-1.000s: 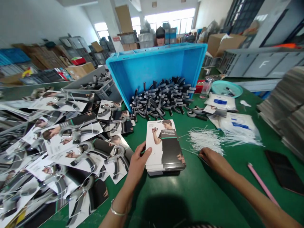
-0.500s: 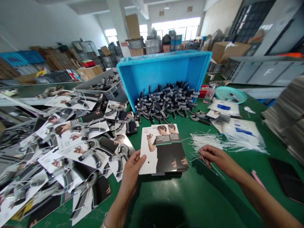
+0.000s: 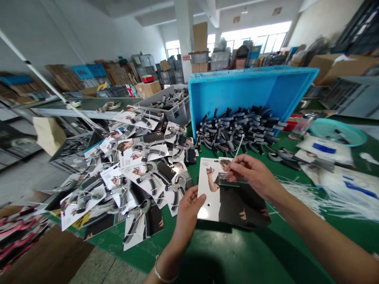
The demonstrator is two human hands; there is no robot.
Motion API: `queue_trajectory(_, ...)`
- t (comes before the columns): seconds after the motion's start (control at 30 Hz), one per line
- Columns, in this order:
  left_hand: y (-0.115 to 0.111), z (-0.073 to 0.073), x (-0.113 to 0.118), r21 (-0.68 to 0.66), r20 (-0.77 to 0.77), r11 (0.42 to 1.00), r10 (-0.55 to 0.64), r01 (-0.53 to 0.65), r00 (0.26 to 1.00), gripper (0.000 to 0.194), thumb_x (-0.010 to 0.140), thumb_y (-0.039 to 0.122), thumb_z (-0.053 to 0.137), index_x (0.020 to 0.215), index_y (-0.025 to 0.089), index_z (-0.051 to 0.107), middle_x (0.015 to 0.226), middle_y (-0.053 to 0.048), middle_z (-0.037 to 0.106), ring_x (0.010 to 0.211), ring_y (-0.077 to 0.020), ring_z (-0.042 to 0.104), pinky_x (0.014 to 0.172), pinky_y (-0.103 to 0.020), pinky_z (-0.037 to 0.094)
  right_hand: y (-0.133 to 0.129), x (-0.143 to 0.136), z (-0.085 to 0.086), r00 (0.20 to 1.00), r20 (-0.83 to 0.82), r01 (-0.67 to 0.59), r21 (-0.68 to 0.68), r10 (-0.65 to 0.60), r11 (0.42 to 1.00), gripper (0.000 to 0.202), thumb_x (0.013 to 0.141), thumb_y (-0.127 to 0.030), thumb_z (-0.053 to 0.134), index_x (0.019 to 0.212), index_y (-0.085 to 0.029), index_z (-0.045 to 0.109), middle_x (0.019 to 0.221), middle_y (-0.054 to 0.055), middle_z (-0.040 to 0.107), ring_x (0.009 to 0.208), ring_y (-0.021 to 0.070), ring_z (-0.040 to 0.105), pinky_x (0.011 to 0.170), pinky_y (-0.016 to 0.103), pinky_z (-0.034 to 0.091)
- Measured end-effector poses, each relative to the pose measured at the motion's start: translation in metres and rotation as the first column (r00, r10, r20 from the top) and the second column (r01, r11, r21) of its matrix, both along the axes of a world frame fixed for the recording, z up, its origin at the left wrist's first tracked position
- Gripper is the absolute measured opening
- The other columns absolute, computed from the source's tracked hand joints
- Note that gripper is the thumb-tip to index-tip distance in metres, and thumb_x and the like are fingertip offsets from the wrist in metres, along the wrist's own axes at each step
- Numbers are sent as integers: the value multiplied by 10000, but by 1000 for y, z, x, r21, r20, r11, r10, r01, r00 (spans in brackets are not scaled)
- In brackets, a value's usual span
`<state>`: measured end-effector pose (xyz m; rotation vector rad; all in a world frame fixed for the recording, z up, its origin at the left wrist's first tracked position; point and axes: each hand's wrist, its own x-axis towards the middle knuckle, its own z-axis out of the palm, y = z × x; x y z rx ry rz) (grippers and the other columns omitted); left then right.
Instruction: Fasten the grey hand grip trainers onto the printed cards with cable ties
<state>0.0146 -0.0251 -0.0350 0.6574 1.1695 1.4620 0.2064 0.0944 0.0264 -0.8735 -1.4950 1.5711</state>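
Note:
My left hand (image 3: 191, 205) pinches the left edge of a printed white-and-black card (image 3: 209, 197), thumb on top. Behind it another card shows at its right, above the green table. My right hand (image 3: 248, 173) is closed on a thin white zip tie (image 3: 238, 148), which points up over the card's top edge. To the left lie several cards with grey-and-black hand grips (image 3: 152, 173) fastened on them. Beyond the cards, a tipped blue crate (image 3: 237, 86) spills a heap of loose hand grips (image 3: 233, 128).
Loose white zip ties (image 3: 302, 193) and plastic bags (image 3: 355, 185) lie at the right, near a turquoise plate (image 3: 352, 136). A grey crate (image 3: 180, 112) of grips stands behind the cards. A person (image 3: 241, 57) is beyond the blue crate.
My right hand has moved from beside the zip tie pile to over the card, with a zip tie raised in it. The view has turned left.

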Motion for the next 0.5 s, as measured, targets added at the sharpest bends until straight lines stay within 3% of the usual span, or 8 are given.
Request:
queue_trajectory(0.07, -3, -4, -3, -17, 19, 1000, -6, 6, 1000, 450, 770, 346, 793, 1152, 148, 658, 1128, -117, 735, 977, -234, 704, 832, -307, 539, 2, -22, -7, 999, 3, -52, 27, 52, 998, 247, 875, -400, 708, 892, -196, 571, 857, 34, 728, 758, 174, 717, 683, 305, 586)
queue_trajectory(0.17, -8, -13, -8, -35, 43, 999, -26, 27, 999, 427, 804, 359, 764, 1170, 165, 658, 1098, -94, 738, 874, -200, 703, 765, -285, 540, 0, -37, -25, 994, 59, -96, 77, 91, 992, 248, 919, -414, 646, 886, -200, 523, 843, 31, 716, 711, 167, 720, 614, 286, 589)
queue_trajectory(0.37, 5, -32, -7, -73, 145, 993, 105, -95, 984, 333, 857, 418, 688, 1074, 168, 717, 954, -56, 747, 785, -169, 683, 687, -239, 515, -5, -26, -39, 979, 199, -9, 208, -33, 978, 207, 988, -412, 534, 927, -220, 485, 893, 33, 710, 657, 146, 704, 522, 245, 554)
queue_trajectory(0.5, 23, -44, 2, -136, 223, 991, 18, 13, 975, 498, 712, 380, 824, 1138, 161, 687, 773, -24, 714, 612, -156, 637, 579, -246, 495, -4, -23, -36, 958, 286, -39, 244, -33, 969, 189, 993, -393, 525, 923, -221, 488, 854, 26, 702, 647, 147, 686, 534, 255, 540)
